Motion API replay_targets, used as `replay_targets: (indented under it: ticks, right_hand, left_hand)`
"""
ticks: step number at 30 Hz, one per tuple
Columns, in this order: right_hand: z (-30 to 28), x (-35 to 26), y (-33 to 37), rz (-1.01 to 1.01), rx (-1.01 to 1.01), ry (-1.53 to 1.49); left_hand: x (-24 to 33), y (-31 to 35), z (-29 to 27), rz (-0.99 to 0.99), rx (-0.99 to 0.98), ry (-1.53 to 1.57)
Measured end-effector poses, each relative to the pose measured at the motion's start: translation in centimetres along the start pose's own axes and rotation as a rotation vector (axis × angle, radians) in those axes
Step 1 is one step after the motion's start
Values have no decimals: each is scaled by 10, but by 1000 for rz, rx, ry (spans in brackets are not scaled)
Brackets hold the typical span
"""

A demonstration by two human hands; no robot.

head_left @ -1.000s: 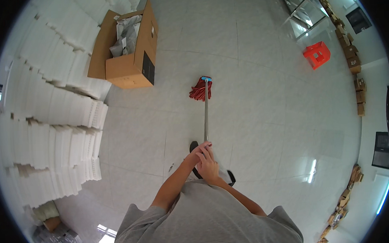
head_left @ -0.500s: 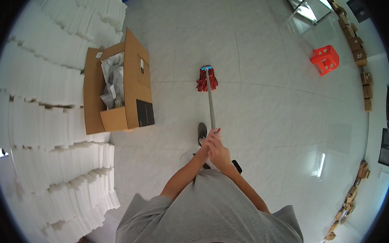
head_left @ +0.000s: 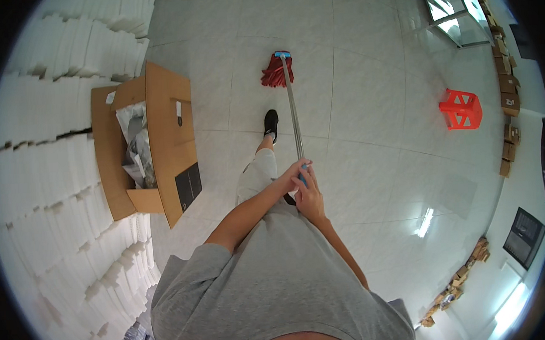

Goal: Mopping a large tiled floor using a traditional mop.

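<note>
A mop (head_left: 293, 111) stretches ahead of me, its thin metal handle sloping down to the floor. Its dark red strands (head_left: 274, 72) hang from a bright blue clamp and spread on the tiles. My left hand (head_left: 293, 173) is closed round the upper handle, close to the blue grip (head_left: 303, 173). Just behind it, my right hand (head_left: 311, 197) wraps the handle end by that grip, some fingers raised along it. Both hands are close together in front of my waist. A black shoe (head_left: 271, 124) on my left foot stands a little short of the mop strands.
An open cardboard box (head_left: 167, 126) with grey plastic-wrapped contents sits left, beside tall stacks of white foam-like sheets (head_left: 53, 161). A red plastic stool (head_left: 462, 109) stands right. Small brown boxes (head_left: 509, 93) line the right wall. A metal-framed glass case (head_left: 457, 10) is at far right.
The mop head has gone farther ahead and slightly left. My left leg has stepped forward into view. The stool and the box's lower edge sit lower in the picture. Both hands still hold the mop.
</note>
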State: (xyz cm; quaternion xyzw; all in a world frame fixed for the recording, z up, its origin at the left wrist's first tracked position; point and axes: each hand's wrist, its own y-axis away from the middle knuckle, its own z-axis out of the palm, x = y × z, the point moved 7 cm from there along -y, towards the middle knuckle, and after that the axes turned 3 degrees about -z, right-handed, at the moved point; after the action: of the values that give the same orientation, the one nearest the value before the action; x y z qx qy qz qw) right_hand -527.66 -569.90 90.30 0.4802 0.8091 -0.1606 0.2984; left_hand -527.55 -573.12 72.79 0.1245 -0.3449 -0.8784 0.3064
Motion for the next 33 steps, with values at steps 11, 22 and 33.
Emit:
replay_targets:
  ticks: [11, 22, 33]
  right_hand:
    - [-84, 91, -395, -86, -53, -16]
    - [-182, 189, -831, -127, -16, -46]
    - [-276, 270, -1198, -287, 128, 46]
  left_hand:
    - [376, -118, 134, -86, 123, -257]
    - [787, -310, 222, -116, 217, -356]
    - [1129, -422, 385, -17, 185, -169]
